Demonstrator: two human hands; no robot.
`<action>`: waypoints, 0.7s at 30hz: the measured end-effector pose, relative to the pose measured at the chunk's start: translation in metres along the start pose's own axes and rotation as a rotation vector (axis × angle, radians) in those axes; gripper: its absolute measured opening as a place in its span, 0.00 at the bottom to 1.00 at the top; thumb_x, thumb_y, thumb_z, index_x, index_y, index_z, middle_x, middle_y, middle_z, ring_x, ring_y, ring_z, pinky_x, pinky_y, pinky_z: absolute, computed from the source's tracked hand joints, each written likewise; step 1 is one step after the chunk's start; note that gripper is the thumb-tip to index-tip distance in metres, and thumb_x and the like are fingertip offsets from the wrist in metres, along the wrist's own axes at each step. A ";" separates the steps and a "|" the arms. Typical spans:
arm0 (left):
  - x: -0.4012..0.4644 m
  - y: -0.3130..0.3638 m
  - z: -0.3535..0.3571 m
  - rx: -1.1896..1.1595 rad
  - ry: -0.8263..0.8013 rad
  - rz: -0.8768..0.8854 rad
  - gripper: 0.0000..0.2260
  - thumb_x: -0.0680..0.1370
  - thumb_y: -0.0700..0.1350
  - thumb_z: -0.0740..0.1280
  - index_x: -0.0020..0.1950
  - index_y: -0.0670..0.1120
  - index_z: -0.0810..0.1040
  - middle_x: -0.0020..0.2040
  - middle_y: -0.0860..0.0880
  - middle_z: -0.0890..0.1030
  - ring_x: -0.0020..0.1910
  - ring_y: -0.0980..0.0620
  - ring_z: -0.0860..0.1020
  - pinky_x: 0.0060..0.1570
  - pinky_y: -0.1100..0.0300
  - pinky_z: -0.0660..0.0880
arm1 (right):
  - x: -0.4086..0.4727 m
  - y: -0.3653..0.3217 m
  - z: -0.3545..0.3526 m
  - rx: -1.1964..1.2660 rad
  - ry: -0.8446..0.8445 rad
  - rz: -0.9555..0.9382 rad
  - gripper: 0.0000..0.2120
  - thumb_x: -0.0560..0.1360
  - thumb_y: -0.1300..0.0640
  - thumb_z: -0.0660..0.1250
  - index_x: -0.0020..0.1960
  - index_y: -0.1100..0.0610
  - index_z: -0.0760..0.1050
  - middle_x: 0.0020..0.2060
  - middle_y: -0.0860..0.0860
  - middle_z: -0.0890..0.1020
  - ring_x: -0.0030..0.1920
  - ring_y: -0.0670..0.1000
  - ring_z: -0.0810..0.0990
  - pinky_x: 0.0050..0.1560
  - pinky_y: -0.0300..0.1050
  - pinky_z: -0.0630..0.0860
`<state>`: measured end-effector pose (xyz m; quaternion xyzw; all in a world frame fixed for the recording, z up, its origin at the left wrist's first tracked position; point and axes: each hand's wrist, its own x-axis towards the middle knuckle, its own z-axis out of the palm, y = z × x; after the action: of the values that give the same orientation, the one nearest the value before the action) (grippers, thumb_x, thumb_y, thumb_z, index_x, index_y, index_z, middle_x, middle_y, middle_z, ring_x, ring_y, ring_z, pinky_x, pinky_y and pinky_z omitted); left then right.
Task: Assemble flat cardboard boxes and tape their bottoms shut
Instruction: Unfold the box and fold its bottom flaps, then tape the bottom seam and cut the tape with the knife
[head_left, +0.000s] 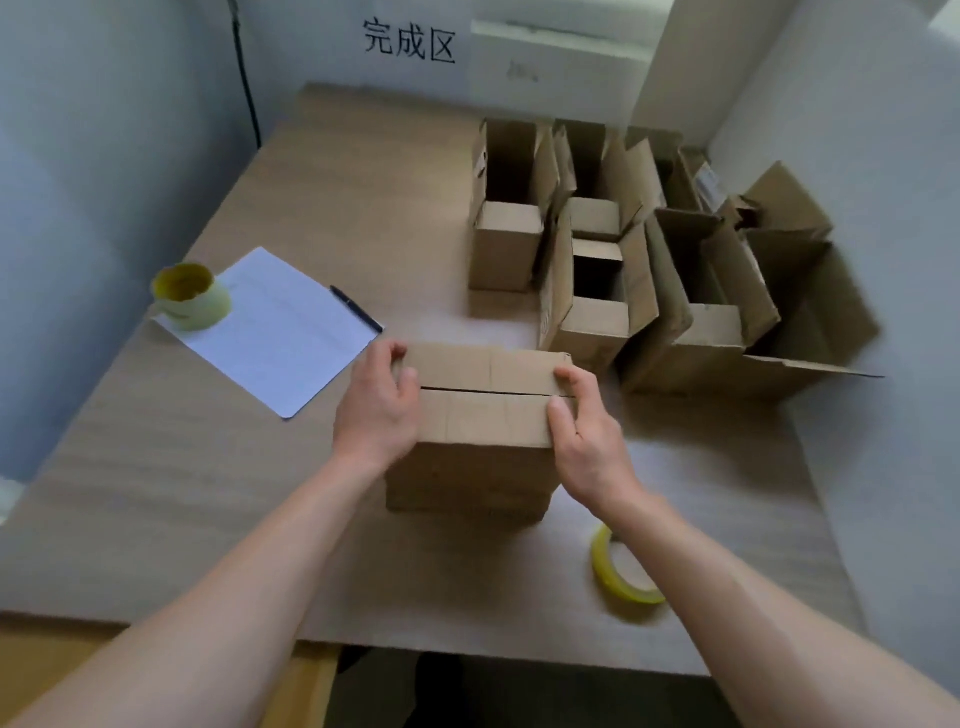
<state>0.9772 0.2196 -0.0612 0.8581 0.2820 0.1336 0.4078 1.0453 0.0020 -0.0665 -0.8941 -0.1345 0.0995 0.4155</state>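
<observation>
A brown cardboard box (480, 415) stands in the middle of the table with its two flaps folded shut on top, a seam running across between them. My left hand (378, 405) grips the box's left end, fingers curled over the far flap's corner. My right hand (584, 423) grips the right end, with the thumb on the near flap and fingers on the far one. A roll of yellow tape (621, 569) lies on the table close to my right forearm, apart from both hands.
Several assembled open boxes (597, 291) crowd the far right of the table (208, 493). At the left lie a white sheet of paper (280, 332), a pen (356, 307) and a second tape roll (189, 296). Walls close in on three sides.
</observation>
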 end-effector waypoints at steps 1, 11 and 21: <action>0.002 -0.001 0.001 -0.002 -0.007 0.003 0.11 0.81 0.46 0.57 0.63 0.49 0.68 0.61 0.50 0.74 0.59 0.50 0.73 0.53 0.57 0.67 | -0.001 0.003 -0.001 -0.005 -0.010 -0.006 0.17 0.82 0.47 0.55 0.70 0.43 0.61 0.60 0.50 0.76 0.53 0.50 0.73 0.52 0.44 0.67; 0.002 0.022 0.006 0.647 -0.232 0.330 0.24 0.76 0.65 0.51 0.66 0.53 0.64 0.79 0.51 0.53 0.77 0.41 0.47 0.65 0.40 0.64 | 0.003 0.013 -0.005 0.001 -0.014 -0.062 0.19 0.77 0.41 0.53 0.68 0.38 0.60 0.56 0.46 0.76 0.52 0.48 0.75 0.50 0.40 0.66; -0.002 0.016 -0.005 0.601 -0.272 0.347 0.34 0.68 0.75 0.52 0.68 0.59 0.65 0.76 0.56 0.59 0.77 0.45 0.50 0.69 0.45 0.63 | -0.066 0.099 -0.067 -0.315 -0.181 -0.230 0.20 0.68 0.45 0.67 0.60 0.42 0.73 0.56 0.39 0.77 0.56 0.42 0.76 0.52 0.37 0.74</action>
<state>0.9793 0.2131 -0.0457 0.9844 0.1023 -0.0031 0.1428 1.0180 -0.1281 -0.0959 -0.9142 -0.2862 0.1090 0.2656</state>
